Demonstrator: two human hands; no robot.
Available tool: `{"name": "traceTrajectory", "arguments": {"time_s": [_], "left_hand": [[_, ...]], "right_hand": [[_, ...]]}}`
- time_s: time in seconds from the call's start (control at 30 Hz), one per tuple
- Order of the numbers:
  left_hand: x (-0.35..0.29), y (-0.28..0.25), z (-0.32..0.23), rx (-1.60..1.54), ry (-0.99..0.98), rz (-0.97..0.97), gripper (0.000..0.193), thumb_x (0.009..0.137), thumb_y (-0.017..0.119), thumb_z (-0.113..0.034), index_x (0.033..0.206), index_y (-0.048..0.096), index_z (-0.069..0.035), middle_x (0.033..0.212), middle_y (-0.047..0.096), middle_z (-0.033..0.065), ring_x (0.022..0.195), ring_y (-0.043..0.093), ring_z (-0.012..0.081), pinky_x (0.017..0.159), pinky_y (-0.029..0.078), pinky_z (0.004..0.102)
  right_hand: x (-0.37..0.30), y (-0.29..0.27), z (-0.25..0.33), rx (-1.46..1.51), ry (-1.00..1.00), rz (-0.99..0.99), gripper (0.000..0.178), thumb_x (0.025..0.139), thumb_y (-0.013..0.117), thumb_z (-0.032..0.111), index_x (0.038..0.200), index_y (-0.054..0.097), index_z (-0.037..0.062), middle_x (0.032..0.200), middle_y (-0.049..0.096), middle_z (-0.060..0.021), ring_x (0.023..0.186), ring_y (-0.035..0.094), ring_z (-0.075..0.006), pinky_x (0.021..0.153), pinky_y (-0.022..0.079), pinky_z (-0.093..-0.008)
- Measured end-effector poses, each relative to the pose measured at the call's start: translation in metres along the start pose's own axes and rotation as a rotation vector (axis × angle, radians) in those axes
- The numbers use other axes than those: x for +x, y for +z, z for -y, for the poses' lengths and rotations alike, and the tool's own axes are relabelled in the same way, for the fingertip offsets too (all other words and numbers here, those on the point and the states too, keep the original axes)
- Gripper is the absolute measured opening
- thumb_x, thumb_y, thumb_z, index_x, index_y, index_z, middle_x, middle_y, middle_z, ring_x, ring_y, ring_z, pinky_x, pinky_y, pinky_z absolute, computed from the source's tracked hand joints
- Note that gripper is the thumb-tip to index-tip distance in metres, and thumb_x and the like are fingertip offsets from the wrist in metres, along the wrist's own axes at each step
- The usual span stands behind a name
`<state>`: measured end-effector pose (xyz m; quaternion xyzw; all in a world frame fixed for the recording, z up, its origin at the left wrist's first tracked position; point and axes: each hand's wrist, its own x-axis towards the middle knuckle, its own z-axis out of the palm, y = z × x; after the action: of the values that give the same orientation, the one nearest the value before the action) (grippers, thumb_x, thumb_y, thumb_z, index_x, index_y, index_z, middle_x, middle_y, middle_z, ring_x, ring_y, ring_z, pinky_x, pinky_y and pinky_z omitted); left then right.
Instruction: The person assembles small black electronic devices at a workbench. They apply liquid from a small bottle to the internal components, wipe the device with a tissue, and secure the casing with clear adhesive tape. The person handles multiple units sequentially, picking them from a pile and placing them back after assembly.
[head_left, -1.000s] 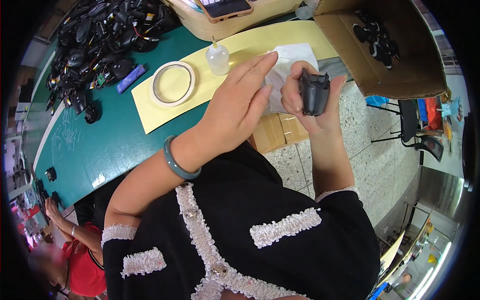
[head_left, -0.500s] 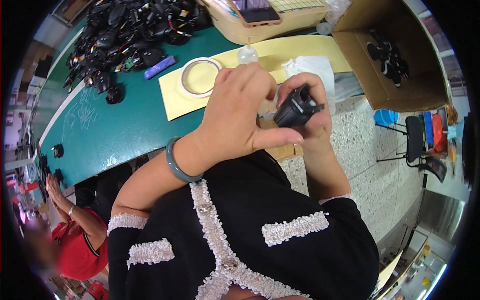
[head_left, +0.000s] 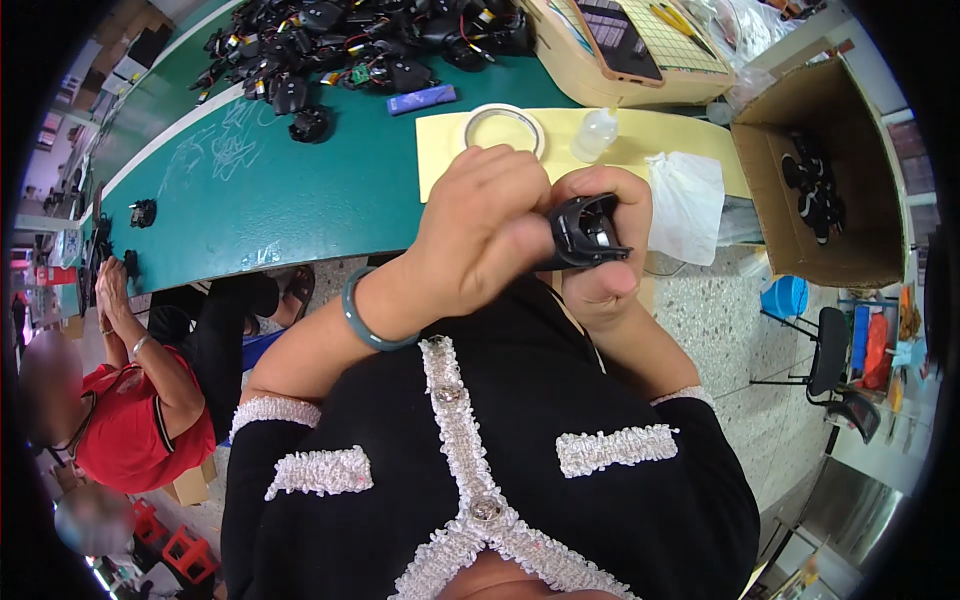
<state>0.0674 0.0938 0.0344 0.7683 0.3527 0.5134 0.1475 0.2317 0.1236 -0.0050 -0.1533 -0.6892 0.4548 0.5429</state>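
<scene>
A small black plastic housing (head_left: 578, 236) is held up in front of my chest, its hollow end showing some metal inside. My right hand (head_left: 612, 283) grips it from the right, fingers curled behind it and thumb below. Closed against its left end is my left hand (head_left: 478, 232), with a bangle on the wrist; the thumb presses there and the fingertips are hidden. Beyond my hands a roll of tape (head_left: 541, 131) and a small clear bottle (head_left: 594, 137) stand on a yellow sheet (head_left: 440, 140). A white cloth (head_left: 687, 205) lies at the sheet's right edge.
A heap of black parts with wires (head_left: 330, 45) covers the far green table (head_left: 290, 205). A blue-purple cylinder (head_left: 421, 99) lies before it. A phone (head_left: 617, 42) rests on a cream case (head_left: 565, 62). Right, a cardboard box (head_left: 860, 240) holds black-and-white parts. A co-worker in red (head_left: 150, 435) sits left.
The housing has turned so its hollow end shows. My left hand has closed in on it, its thumb drawn back to the housing's left end. The whole view has shifted.
</scene>
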Motion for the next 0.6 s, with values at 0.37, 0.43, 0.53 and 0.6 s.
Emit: {"name": "traceTrajectory", "arguments": {"time_s": [0.37,0.43,0.53,0.6], "left_hand": [[-0.028,-0.027,-0.018,0.305,0.13,-0.086,0.054,0.078,0.059,-0.057,0.079,0.058,-0.002,0.068,0.051,0.0092,0.061,0.051,0.0272,0.057,0.037,0.0365],[-0.027,-0.032,-0.013,0.299,0.117,-0.084,0.052,0.078,0.059,-0.056,0.077,0.057,-0.004,0.067,0.052,0.0097,0.061,0.052,0.0284,0.058,0.038,0.037],[-0.035,-0.05,0.0,0.271,-0.036,0.011,0.051,0.079,0.058,-0.056,0.075,0.055,-0.005,0.066,0.051,0.0103,0.061,0.051,0.0307,0.058,0.037,0.038],[-0.046,-0.062,0.001,0.285,-0.098,0.051,0.051,0.079,0.058,-0.056,0.075,0.054,-0.005,0.066,0.05,0.0096,0.062,0.05,0.0297,0.059,0.036,0.0376]], "right_hand": [[-0.005,0.047,0.011,-0.1,-0.069,-0.009,0.075,0.088,0.04,0.069,0.107,0.047,-0.003,0.099,0.048,-0.0101,0.082,0.05,-0.0159,0.072,0.042,-0.027],[-0.001,0.057,0.012,-0.087,-0.066,-0.056,0.073,0.089,0.041,0.067,0.109,0.046,-0.003,0.1,0.047,-0.0098,0.083,0.05,-0.0158,0.073,0.042,-0.0269],[0.009,0.056,0.003,-0.112,-0.088,0.09,0.057,0.089,0.06,0.046,0.118,0.045,-0.0006,0.103,0.049,-0.0092,0.087,0.05,-0.0157,0.074,0.041,-0.0267],[0.014,0.05,0.001,-0.043,0.022,0.29,0.054,0.083,0.07,0.035,0.12,0.047,0.0022,0.107,0.052,-0.0095,0.088,0.052,-0.0153,0.073,0.043,-0.026]]}}
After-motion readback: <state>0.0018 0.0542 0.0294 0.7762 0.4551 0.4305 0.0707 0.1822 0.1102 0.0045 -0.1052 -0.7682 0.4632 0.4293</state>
